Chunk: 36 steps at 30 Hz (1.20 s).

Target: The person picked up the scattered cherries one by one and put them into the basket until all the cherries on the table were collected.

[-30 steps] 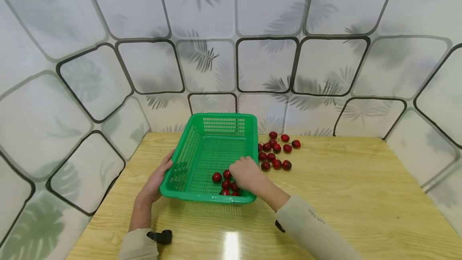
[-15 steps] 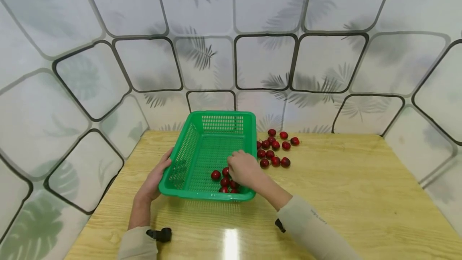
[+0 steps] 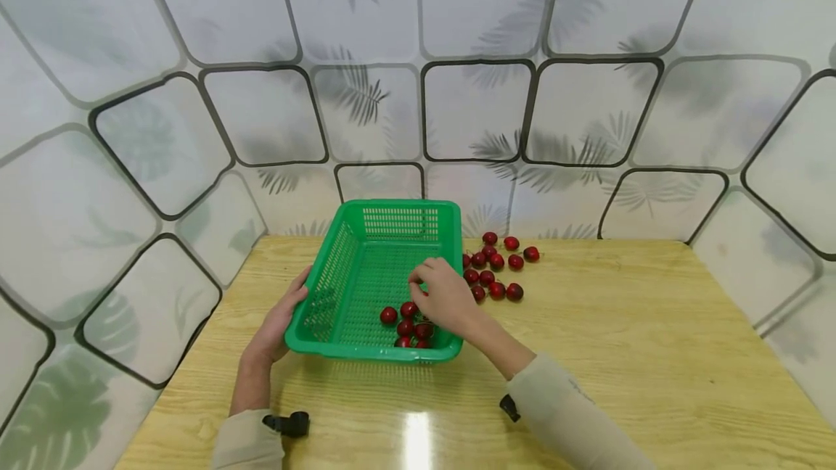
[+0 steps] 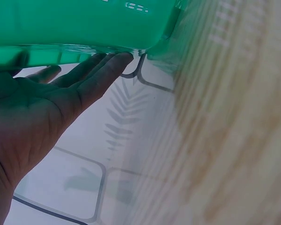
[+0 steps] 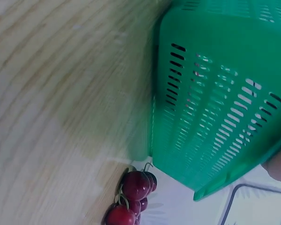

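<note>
A green perforated plastic basket (image 3: pixel 392 352) stands on the table, with several dark red cherries (image 3: pixel 406 328) gathered in its near right corner. My left hand (image 3: pixel 279 321) rests against the basket's left outer side; in the left wrist view its long fingers (image 4: pixel 100 79) reach out fairly straight beneath the rim. Over the basket's right part is my right hand (image 3: pixel 447 299), just above the cherries, thumb and forefinger loosely bent, nothing visible between them. Only a fingertip (image 5: pixel 278 166) of that hand shows past the rim in the right wrist view.
More cherries with stems (image 3: pixel 514 291) lie loose on the wooden table (image 3: pixel 620 354), close along the basket's right side. A patterned wall covering (image 3: pixel 480 111) rises behind and at both sides of the table.
My right hand has lifted slightly away from the cherries in the basket, and its thumb and forefinger show more clearly. The left hand keeps its place at the basket's side.
</note>
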Available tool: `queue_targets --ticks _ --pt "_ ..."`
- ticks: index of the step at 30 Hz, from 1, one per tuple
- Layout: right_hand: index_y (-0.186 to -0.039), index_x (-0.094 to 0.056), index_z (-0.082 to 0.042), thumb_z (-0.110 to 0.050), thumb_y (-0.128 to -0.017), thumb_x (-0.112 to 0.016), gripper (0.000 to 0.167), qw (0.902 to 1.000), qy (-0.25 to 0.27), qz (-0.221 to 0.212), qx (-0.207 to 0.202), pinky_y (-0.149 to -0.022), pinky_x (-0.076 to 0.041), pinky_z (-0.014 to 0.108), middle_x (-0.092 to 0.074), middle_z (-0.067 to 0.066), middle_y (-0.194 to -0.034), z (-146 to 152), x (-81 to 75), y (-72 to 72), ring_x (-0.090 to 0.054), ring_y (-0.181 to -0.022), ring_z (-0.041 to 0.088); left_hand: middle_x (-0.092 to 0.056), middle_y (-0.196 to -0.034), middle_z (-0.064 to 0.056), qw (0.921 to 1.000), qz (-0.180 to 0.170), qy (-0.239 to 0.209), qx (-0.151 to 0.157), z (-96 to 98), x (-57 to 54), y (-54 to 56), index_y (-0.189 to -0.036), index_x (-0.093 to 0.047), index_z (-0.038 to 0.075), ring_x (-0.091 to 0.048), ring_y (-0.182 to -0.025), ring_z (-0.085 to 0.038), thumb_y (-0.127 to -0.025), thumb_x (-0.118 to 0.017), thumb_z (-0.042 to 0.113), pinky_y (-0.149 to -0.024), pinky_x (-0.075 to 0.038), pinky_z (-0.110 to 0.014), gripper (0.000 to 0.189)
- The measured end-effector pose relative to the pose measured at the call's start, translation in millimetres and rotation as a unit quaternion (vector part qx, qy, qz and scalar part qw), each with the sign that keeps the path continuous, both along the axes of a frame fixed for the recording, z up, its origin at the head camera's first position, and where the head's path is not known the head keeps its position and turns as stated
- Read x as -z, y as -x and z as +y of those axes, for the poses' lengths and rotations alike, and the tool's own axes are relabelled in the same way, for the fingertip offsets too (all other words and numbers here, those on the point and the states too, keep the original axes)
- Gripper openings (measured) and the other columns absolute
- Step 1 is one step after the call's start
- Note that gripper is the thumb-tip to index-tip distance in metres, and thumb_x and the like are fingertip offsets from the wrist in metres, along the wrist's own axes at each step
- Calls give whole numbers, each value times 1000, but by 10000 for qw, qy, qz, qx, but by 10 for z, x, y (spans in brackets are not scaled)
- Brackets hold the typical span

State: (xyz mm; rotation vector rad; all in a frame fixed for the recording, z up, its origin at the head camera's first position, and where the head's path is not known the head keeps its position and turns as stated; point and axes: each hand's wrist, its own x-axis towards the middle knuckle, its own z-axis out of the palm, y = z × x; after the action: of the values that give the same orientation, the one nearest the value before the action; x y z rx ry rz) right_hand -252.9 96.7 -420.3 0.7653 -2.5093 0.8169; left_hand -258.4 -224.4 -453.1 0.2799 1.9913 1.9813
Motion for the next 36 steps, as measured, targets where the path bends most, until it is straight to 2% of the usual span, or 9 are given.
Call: queue_targets --ticks 4,9,12,15,18,23,27,32,36 --pt "-91 -74 -7 -6 -92 -65 9 9976 631 160 217 -71 -52 33 -67 4 -91 127 -36 65 -61 -87 22 -9 -161 -20 10000 -14 -28 -12 -10 -5 -4 -161 5 21 -55 -107 -14 -110 -25 41 -86 -49 -25 63" --pt "-91 -74 -4 -6 -91 -63 11 9922 987 136 744 -70 -51 37 -69 8 -90 464 -12 233 -60 -82 24 -9 -161 -20 10000 -32 -50 -58 -23 -16 -6 -161 5 21 -56 -104 -13 -110 -25 41 -86 -49 -25 62" --pt "-92 -74 -3 -7 -92 -61 14 9878 964 -188 1208 -71 -50 42 -69 11 -90 731 50 324 -59 -82 26 -9 -161 -20 10000 -29 -2 -85 -22 -22 -6 -161 4 21 -55 -105 -13 -110 -25 41 -86 -49 -24 62" --pt "-95 -73 -3 -10 -92 -59 16 9801 754 -696 1699 -70 -52 44 -69 13 -93 991 145 388 -62 -82 27 -9 -161 -19 9999 -30 64 -122 -19 -25 -5 -161 4 21 -55 -107 -13 -110 -25 41 -86 -49 -24 62" --pt "-97 -73 -2 -12 -92 -56 20 9712 508 -1195 1999 -67 -52 42 -69 13 -94 1203 246 426 -63 -79 26 -9 -161 -18 9998 -54 114 -161 -18 -25 -3 -161 3 22 -54 -108 -14 -110 -26 41 -86 -49 -24 62" --pt "-94 -70 0 -10 -92 -53 20 9632 310 -1735 2028 -55 -43 32 -68 14 -84 1391 353 447 -54 -62 20 -10 -161 -19 9998 -79 113 -169 -19 -11 5 -161 3 21 -52 -111 -14 -110 -26 41 -87 -48 -24 62" --pt "-94 -71 -1 -9 -91 -52 20 9611 235 -1952 1939 -54 -41 29 -69 11 -86 1435 402 456 -51 -60 16 -10 -161 -19 9999 -76 53 -135 -17 2 14 -161 3 21 -52 -113 -14 -110 -26 41 -88 -48 -24 62" --pt "-78 -67 -4 -9 -91 -51 21 9581 215 -2258 1747 -53 -35 29 -57 5 -67 1431 445 475 -42 -55 15 -13 -160 -21 9999 -80 35 -135 -8 7 17 -161 1 20 -53 -110 -15 -110 -27 41 -87 -49 -25 62" --pt "-64 -54 -10 -8 -90 -51 26 9545 184 -2437 1710 -52 -32 28 -43 -2 -57 1425 481 499 -36 -53 13 -15 -159 -22 9999 -75 33 -117 1 9 14 -161 0 20 -54 -109 -15 -110 -27 41 -86 -49 -26 62"
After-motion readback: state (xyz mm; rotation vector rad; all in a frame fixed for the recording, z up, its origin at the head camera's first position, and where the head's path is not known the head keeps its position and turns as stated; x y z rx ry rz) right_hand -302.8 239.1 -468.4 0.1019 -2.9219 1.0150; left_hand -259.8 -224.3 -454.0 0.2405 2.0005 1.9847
